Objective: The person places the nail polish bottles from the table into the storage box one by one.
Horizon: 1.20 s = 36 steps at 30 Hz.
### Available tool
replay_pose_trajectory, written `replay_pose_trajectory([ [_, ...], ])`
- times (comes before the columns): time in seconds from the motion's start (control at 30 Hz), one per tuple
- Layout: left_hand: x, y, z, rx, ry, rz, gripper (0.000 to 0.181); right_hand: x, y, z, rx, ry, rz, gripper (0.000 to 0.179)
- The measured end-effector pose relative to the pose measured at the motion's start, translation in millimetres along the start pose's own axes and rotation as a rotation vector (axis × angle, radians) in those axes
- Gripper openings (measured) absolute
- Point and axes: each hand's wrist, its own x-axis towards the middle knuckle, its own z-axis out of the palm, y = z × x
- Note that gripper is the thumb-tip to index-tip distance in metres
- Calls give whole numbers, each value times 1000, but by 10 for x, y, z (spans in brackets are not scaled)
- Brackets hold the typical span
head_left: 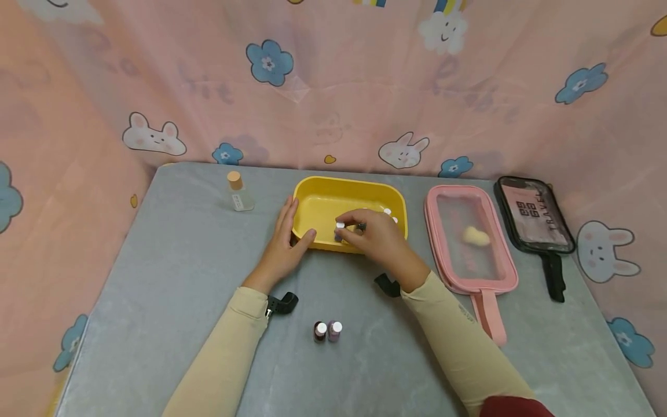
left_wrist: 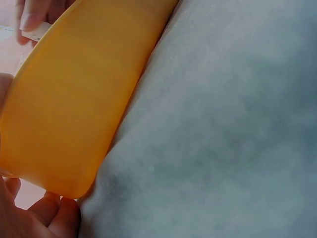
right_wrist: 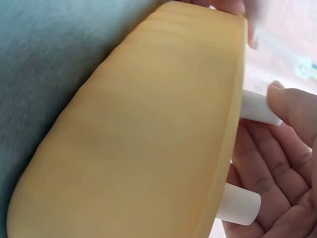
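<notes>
A yellow plastic tray (head_left: 318, 205) stands towards the back of the table. My left hand (head_left: 281, 249) grips its left near corner, the thumb along the front wall and the fingers at the left side. Over the tray's front part, my right hand (head_left: 379, 234) pinches a small nail polish bottle (head_left: 339, 235) with a white cap between thumb and fingers. In the right wrist view its white cap (right_wrist: 257, 107) shows above the rim, beside another white cap (right_wrist: 238, 204). More white-capped bottles (head_left: 388, 212) are at the tray's right end, partly hidden by the right hand.
Two nail polish bottles (head_left: 327, 331) stand near the table's front. A clear bottle (head_left: 242, 200) with a wooden-looking cap is at the back left. Right of the tray lie a pink zip pouch (head_left: 458, 243) with a yellow piece (head_left: 476, 236) and a black pouch (head_left: 539, 211).
</notes>
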Motion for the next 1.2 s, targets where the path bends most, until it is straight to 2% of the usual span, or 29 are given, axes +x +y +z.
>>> replay_pose_trajectory([
  [0.17,-1,7,-2,0,2,-2,85,3,-12,42,-226,-60,-58,32],
  [0.27,-1,5,-4,-1,2,-2,85,3,-10,58,-308,-77,-79,29],
  [0.4,-4,0,-6,-3,4,5,85,1,-18,54,-309,-74,-71,27],
  [0.53,-4,0,-6,-1,5,2,85,-19,-27,33,-287,-69,-42,32],
  [0.63,-4,2,-1,5,7,-1,85,-123,-42,-12,-213,-7,-80,35],
  [0.73,-7,3,13,10,12,-1,85,-379,-54,-51,-23,55,-171,31],
  [0.8,-12,9,22,9,12,-3,85,-608,-37,-26,129,54,-237,30],
  [0.87,-10,11,28,10,11,-6,85,-842,-19,41,236,20,-282,33],
  [0.93,-4,11,30,11,10,-1,85,-1039,3,143,281,-9,-325,36],
  [1.03,5,8,26,9,8,5,85,-1248,16,294,287,-39,-359,37],
  [1.2,-9,-4,18,10,10,0,85,-1359,6,447,315,-55,-411,28],
])
